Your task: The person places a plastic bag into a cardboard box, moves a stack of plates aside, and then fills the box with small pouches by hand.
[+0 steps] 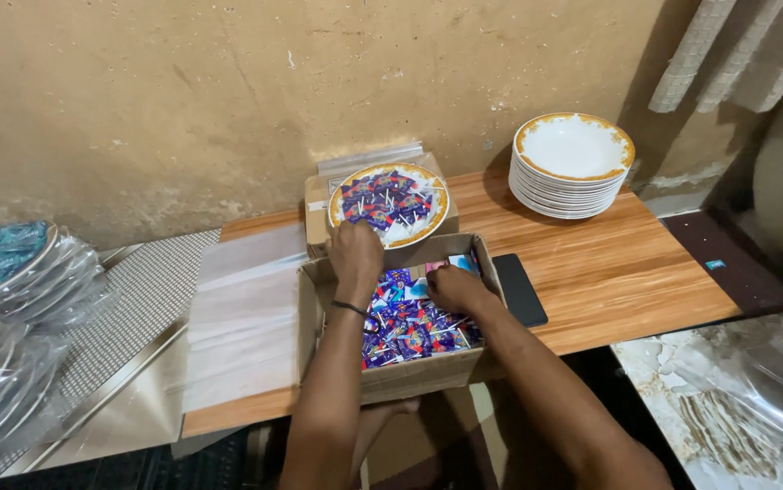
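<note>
Sitting on the wooden table (627, 272): stacked white gold-rimmed plates (573, 163), black phone (518, 289), clear plastic bags (244, 318); wrapped plates (10, 299) lying leftward.

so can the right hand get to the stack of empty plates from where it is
Probably yes. The right hand is in the cardboard box of wrapped lollipops, and the stack of empty plates stands on the same wooden table with bare tabletop between; only the black phone lies nearby.

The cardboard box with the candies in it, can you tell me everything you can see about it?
The cardboard box is plain brown, open on top, its flaps folded out. It sits on the front edge of the wooden table, beside clear plastic bags. It is filled with small wrapped lollipops in blue, purple and red. Both hands reach in: left hand at the back, right hand on the sweets.
</note>
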